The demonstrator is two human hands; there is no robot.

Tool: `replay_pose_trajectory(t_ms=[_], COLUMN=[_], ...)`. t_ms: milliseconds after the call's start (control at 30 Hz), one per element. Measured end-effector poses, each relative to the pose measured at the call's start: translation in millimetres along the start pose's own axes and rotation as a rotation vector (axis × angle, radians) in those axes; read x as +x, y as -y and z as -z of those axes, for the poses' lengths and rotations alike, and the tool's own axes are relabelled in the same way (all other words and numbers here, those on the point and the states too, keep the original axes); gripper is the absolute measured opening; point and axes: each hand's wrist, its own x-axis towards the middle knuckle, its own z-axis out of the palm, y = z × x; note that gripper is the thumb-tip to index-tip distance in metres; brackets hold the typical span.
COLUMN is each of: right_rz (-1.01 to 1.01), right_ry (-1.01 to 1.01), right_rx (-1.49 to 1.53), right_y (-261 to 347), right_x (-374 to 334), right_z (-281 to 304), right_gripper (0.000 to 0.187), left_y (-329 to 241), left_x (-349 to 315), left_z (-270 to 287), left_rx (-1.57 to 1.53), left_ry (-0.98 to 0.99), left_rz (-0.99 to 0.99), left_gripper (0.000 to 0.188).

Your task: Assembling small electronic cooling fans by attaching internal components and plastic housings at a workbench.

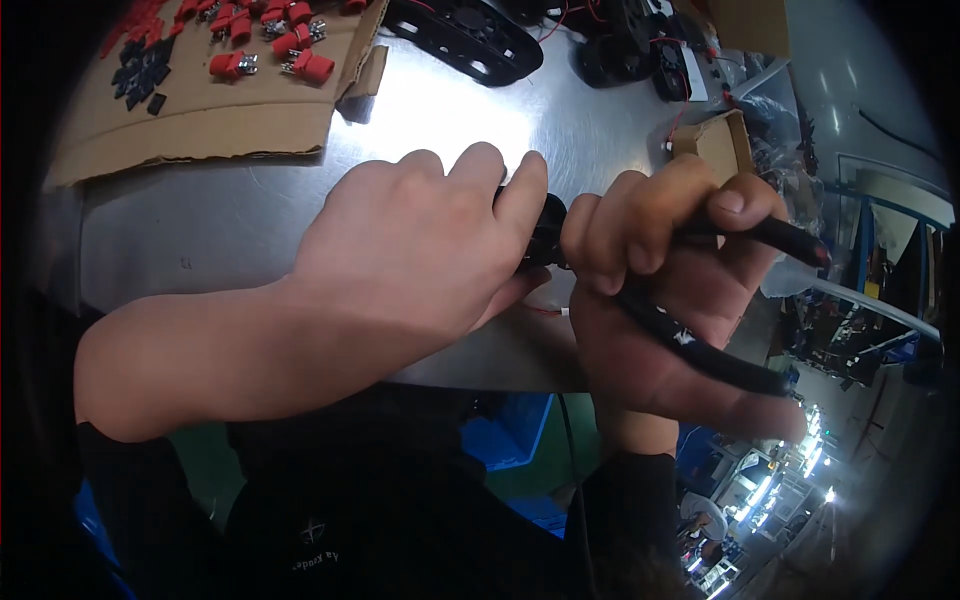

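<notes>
My left hand (420, 240) is closed, back of the hand up, round a black part (546, 228) that is mostly hidden under the fingers. Pliers with black handles (705, 358) sit in my right hand (655, 250), fingers curled over the upper handle and the lower handle lying across the palm. The handles stand apart. The jaws point toward the black part beside my left fingertips, but my fingers hide where they meet it. A thin red wire with a small white connector (564, 311) shows just below.
Red switch-like parts (234, 65) and small black pieces (142, 72) lie on a cardboard sheet (200, 130) at the far left of the metal table (190, 240). Black housings with wires (475, 40) stand along the back. A small cardboard box (722, 140) sits beyond my right hand.
</notes>
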Motion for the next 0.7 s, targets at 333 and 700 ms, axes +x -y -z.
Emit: replay_pose_trajectory(t_ms=[333, 700], right_rz=[0.108, 0.087], right_ry=[-0.006, -0.006], right_rx=[-0.072, -0.09], right_y=[-6, -1], right_x=[-1, 0], right_z=[-15, -11], right_gripper=[0.099, 0.1], left_y=[-6, -4], left_x=[1, 2], left_z=[-2, -1], left_rx=[0.027, 0.032], left_ry=[-0.021, 0.024], left_rz=[0.058, 0.041], left_gripper=[0.075, 0.076])
